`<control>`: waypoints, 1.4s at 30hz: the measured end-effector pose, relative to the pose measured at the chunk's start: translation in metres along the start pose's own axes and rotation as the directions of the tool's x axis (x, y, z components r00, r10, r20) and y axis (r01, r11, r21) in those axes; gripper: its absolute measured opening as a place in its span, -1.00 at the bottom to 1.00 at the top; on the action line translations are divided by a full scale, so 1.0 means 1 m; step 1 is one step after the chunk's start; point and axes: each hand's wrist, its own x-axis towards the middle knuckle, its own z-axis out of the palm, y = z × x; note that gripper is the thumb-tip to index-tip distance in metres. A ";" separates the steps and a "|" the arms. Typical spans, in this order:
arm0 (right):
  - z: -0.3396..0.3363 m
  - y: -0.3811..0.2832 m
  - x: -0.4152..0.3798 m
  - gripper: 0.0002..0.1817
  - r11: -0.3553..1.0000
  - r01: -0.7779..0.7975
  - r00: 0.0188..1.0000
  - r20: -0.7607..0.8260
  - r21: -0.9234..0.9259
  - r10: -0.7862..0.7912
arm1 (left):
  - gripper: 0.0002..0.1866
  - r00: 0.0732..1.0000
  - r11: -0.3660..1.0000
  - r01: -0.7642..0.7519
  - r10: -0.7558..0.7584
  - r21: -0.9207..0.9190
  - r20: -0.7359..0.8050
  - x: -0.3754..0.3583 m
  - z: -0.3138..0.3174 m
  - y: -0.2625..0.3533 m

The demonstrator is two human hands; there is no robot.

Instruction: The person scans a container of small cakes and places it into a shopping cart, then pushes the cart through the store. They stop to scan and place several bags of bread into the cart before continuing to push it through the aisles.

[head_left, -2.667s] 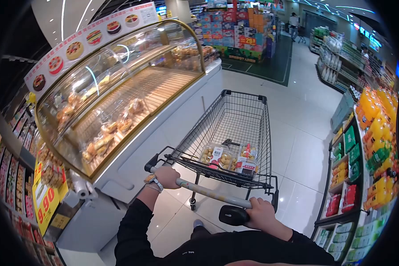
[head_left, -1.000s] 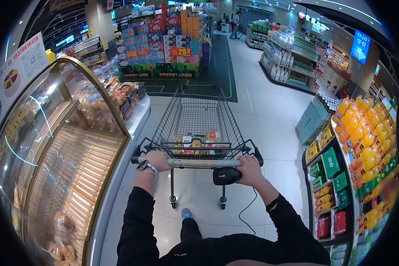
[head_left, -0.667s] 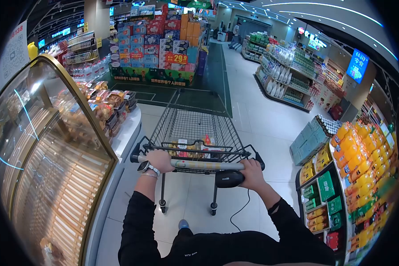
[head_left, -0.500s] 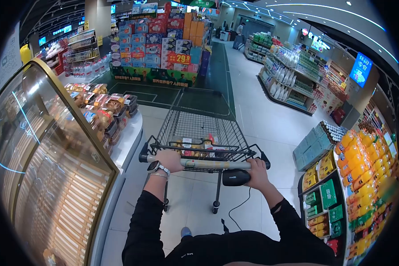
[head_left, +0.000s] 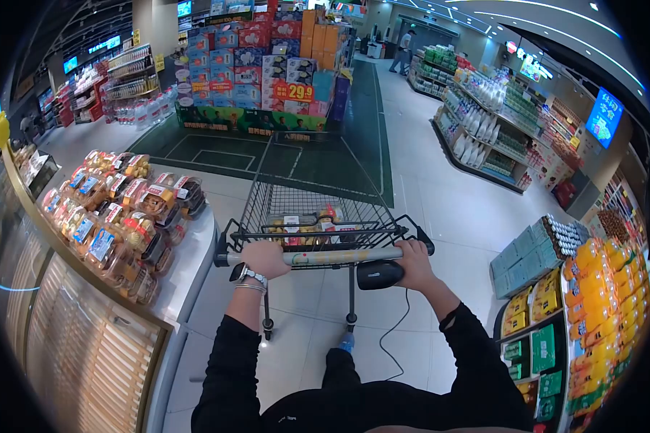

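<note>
My left hand (head_left: 265, 260) is wrapped round the left part of the shopping cart's grey handle (head_left: 339, 256), a watch and bracelet on its wrist. Near the handle's right end, my right hand (head_left: 415, 264) grips the same bar. A black device (head_left: 380, 275) sits under the bar beside my right hand, and a dark cable (head_left: 384, 338) hangs down nearby. Inside the wire cart (head_left: 256, 209) lie clear packs of food (head_left: 296, 225) with white labels, seen partly through the wires.
Packaged food (head_left: 133, 209) is piled on a white counter at left, beside a glass case. Stacked boxes (head_left: 249, 72) stand ahead on green flooring. Orange bottles (head_left: 592, 289) and shelves (head_left: 484, 115) line the right. A person (head_left: 404, 52) walks far ahead.
The cart and both hands have moved forward past the glass case, so more of the food pile shows at left. The distant person shows more fully. Both hands still hold the handle.
</note>
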 end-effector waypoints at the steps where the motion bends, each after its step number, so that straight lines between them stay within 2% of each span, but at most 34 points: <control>1: 0.006 0.016 0.017 -0.70 1.000 0.025 1.000 0.005 0.003 -0.025 | -0.59 1.000 1.000 0.028 -0.028 0.002 -0.008 0.016 -0.001 0.000; 9: 0.060 0.128 0.141 -0.72 0.991 0.091 0.996 -0.007 0.102 -0.091 | -0.59 0.982 0.982 0.187 -0.188 0.039 0.006 0.143 -0.011 0.004; 11: 0.078 0.154 0.172 -0.70 0.966 0.192 0.978 -0.111 0.172 -0.174 | -0.58 0.967 0.968 0.251 -0.250 0.003 0.046 0.172 -0.014 0.004; 17: 0.115 0.212 0.272 -0.72 0.949 0.263 0.964 -0.073 0.175 -0.254 | -0.54 0.936 0.938 0.344 -0.346 0.045 0.060 0.249 -0.019 -0.011; 20: 0.142 0.230 0.324 -0.65 0.923 0.323 0.947 -0.069 0.210 -0.315 | -0.55 0.926 0.927 0.375 -0.375 0.013 0.038 0.287 -0.021 -0.029; 22: 0.160 0.238 0.362 -0.64 0.912 0.350 0.937 -0.073 0.213 -0.343 | -0.56 0.913 0.913 0.408 -0.408 -0.015 -0.009 0.315 -0.017 -0.046; 28: 0.217 0.261 0.489 -0.64 0.873 0.458 0.889 -0.077 0.170 -0.451 | -0.58 0.877 0.877 0.477 -0.479 -0.055 -0.026 0.398 -0.026 -0.103; 31: 0.235 0.270 0.550 -0.56 0.835 0.486 0.862 0.013 0.258 -0.506 | -0.58 0.860 0.857 0.509 -0.510 -0.082 0.003 0.437 -0.029 -0.133; 33: 0.246 0.274 0.594 -0.41 0.835 0.419 0.872 0.096 0.357 -0.479 | -0.60 0.845 0.838 0.534 -0.533 -0.114 0.041 0.470 -0.034 -0.154; 34: 0.261 0.279 0.615 -0.41 0.828 0.427 0.871 0.079 0.365 -0.484 | -0.60 0.838 0.829 0.544 -0.544 -0.128 0.042 0.483 -0.033 -0.165; 35: 0.273 0.281 0.634 -0.40 0.746 0.095 0.961 0.135 0.659 -0.242 | -0.59 0.832 0.822 0.553 -0.554 -0.135 0.035 0.494 -0.038 -0.173; 36: 0.286 0.283 0.654 -0.38 0.493 -0.232 0.960 0.279 0.839 -0.022 | -0.62 0.821 0.811 0.570 -0.568 -0.131 0.060 0.506 -0.042 -0.181; 37: 0.298 0.287 0.675 -0.38 0.485 -0.227 0.961 0.275 0.845 -0.029 | -0.64 0.810 0.799 0.587 -0.580 -0.129 0.087 0.517 -0.048 -0.189; 39: 0.279 0.265 0.712 -0.43 0.302 -0.305 0.934 0.345 0.903 -0.089 | -0.62 0.808 0.800 0.589 -0.584 -0.120 0.072 0.541 -0.040 -0.212; 40: 0.310 0.271 0.732 -0.47 0.403 -0.202 0.968 0.246 0.893 -0.058 | -0.60 0.811 0.802 0.585 -0.583 -0.119 0.057 0.554 -0.036 -0.223; 42: 0.340 0.275 0.773 -0.46 0.402 -0.259 0.952 0.302 0.878 -0.045 | -0.60 0.788 0.779 0.615 -0.614 -0.122 0.044 0.578 -0.039 -0.240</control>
